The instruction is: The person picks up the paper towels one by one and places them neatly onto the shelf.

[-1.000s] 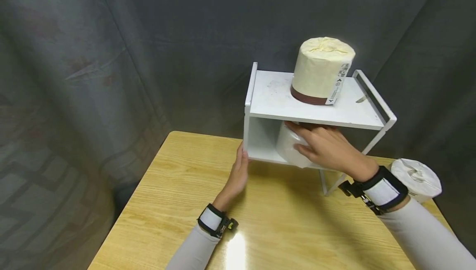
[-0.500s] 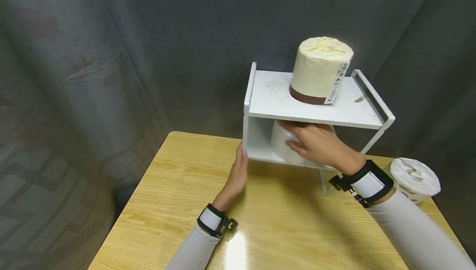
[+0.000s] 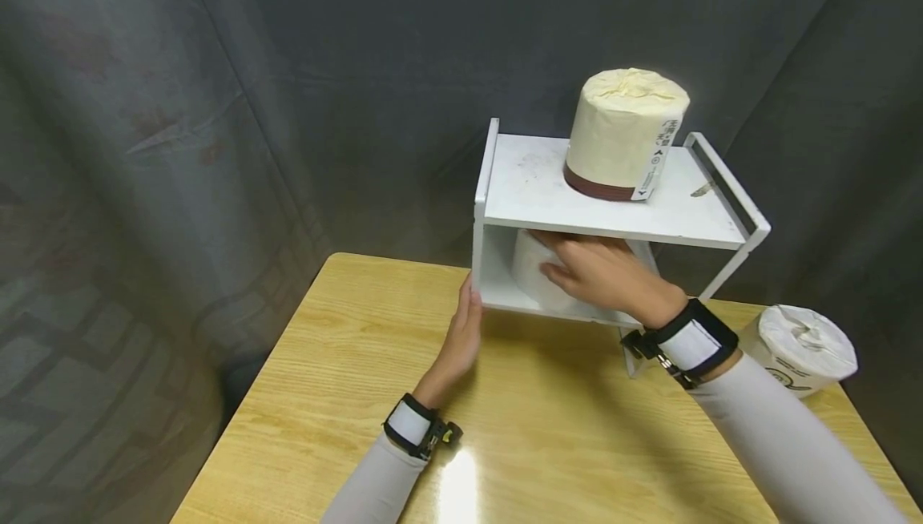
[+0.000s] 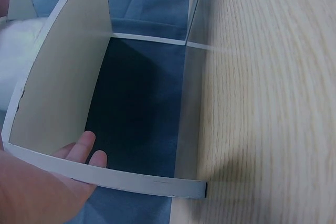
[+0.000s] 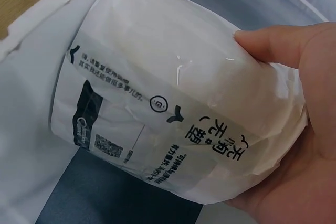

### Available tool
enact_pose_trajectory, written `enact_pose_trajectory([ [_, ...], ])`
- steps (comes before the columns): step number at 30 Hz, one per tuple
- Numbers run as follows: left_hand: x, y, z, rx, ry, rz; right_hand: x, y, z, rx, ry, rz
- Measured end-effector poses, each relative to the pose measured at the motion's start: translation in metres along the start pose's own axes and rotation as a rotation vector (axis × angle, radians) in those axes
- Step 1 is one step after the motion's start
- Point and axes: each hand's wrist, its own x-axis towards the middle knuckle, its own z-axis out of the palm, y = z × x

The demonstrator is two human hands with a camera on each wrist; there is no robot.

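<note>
A small white two-tier shelf [image 3: 526,187] stands on the wooden table. My left hand [image 3: 459,338] grips its left side; in the left wrist view the fingertips [image 4: 84,145] curl past the white frame bar. Inside the lower tier, under the top board, my right hand [image 3: 607,272] holds a wrapped toilet paper roll [image 3: 532,272]. The right wrist view shows the thumb and palm spread around one end of this roll [image 5: 157,77], which has black print on its clear wrapper. In the head view, part of that roll is hidden behind the hand.
Another wrapped roll [image 3: 623,135], cream with a brown base band, stands upright on the top board. A third roll [image 3: 808,348] is on the table [image 3: 346,364] to the right, behind my right forearm. A dark grey curtain [image 3: 375,107] hangs behind.
My right hand has moved left and farther into the lower tier, carrying the toilet paper roll with it. The left hand has stayed at the shelf's side.
</note>
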Motion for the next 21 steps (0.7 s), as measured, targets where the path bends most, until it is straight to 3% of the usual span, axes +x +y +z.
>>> enact_pose_trajectory([
  [10,0.002,0.001,0.000,-0.004,0.000,0.002,0.016,-0.004,0.004,-0.043,-0.035,0.005],
  [21,0.002,-0.002,0.000,-0.010,0.001,0.005,0.026,-0.006,0.010,-0.082,-0.004,-0.036],
])
